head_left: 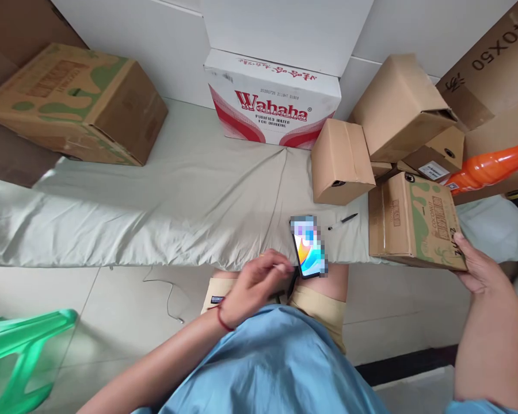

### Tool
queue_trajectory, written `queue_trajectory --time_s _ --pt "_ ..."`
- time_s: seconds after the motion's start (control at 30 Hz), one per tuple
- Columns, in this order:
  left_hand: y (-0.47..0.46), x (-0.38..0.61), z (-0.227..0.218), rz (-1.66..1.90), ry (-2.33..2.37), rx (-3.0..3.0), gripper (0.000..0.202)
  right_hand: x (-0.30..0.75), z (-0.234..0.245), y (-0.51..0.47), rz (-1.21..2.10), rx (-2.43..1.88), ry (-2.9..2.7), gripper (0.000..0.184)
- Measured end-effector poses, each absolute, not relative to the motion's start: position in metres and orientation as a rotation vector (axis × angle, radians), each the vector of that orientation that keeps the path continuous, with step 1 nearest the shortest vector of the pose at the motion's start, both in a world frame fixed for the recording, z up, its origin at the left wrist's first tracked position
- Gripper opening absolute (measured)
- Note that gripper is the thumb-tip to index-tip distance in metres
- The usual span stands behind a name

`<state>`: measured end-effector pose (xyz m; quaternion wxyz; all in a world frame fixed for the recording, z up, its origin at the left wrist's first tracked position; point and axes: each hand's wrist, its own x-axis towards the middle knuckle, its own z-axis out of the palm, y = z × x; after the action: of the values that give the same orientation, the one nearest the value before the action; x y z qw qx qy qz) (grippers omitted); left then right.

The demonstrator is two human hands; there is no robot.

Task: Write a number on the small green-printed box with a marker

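My right hand [479,267] grips the lower right corner of a cardboard box [391,221] with green print. The thumb lies on its printed side and the fingers reach underneath. This box sits at the right front of a cloth-covered surface [190,190]. My left hand [261,282], wearing a red cord at the wrist, is curled over my lap with its fingers drawn together; whatever they may hold is hidden. Just right of it a lit smartphone [309,247] lies at the cloth's front edge, partly blurred out. Behind the phone is a pen [343,222].
A white-and-red Wahaha carton [276,106] stands against the wall. Plain cardboard boxes [343,164] are stacked at the right, beside an orange bottle-shaped object [492,167]. Another green-printed box [77,103] is at the left. A green plastic stool [30,351] and a cable [168,293] are below.
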<state>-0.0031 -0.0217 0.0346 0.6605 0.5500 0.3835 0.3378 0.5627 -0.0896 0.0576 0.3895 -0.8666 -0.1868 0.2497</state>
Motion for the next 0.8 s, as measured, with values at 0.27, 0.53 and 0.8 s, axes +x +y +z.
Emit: queue_trajectory --time_s 0.27,0.53,0.8 --pt "-0.016 0.181 0.055 0.342 0.434 1.444 0.086 0.507 0.070 -0.122 0.973 -2.059 -0.355 0.052" --pt "-0.017 0.244 0.056 0.216 0.453 1.507 0.090 0.482 0.060 -0.140 0.984 -1.975 -0.569 0.071" --pt "-0.063 0.185 0.068 0.506 0.185 1.671 0.076 0.395 0.061 -0.182 0.826 -1.863 -0.576 0.088"
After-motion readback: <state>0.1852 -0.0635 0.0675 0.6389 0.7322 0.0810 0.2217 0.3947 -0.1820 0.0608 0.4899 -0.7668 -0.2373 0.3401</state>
